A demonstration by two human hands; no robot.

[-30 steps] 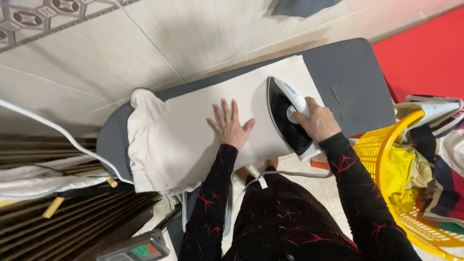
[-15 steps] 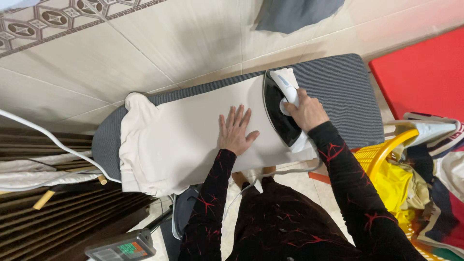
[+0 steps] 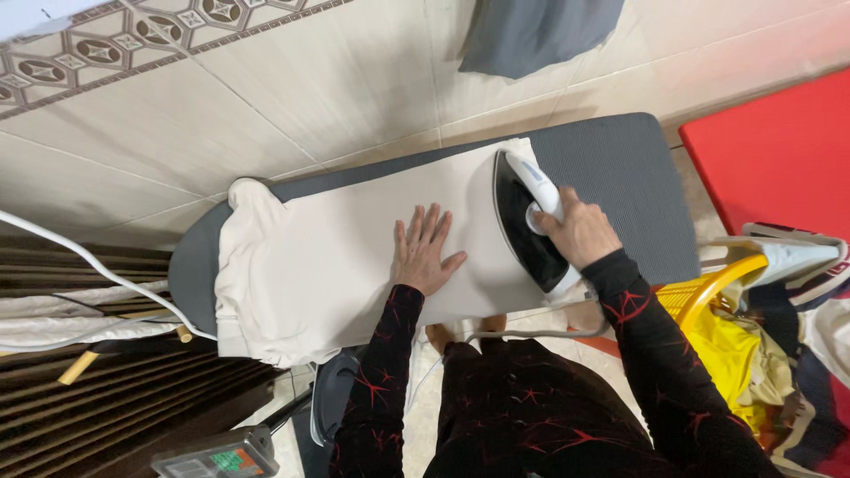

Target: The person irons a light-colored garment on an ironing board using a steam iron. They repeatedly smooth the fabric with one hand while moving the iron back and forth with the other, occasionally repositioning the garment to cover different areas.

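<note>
Our right hand (image 3: 580, 232) is wrapped around the white handle of the black-and-white steam iron (image 3: 531, 221), which sits on the soft cream cotton garment (image 3: 354, 257) draped over the grey padded ironing board (image 3: 611, 177). Our left hand (image 3: 425, 252), fingers spread flat, pins the limp cloth; the iron looks heavy and is best gripped by its handle.

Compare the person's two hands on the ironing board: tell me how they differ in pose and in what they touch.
The left hand lies flat with fingers spread, while the right hand is curled into a grip. The left hand presses straight on the cream cloth; the right hand holds the handle of the iron and does not touch the cloth. The left hand sits near the board's middle, the right hand nearer the cloth's right edge. Both reach out of dark sleeves with red marks, over the grey ironing board.
</note>
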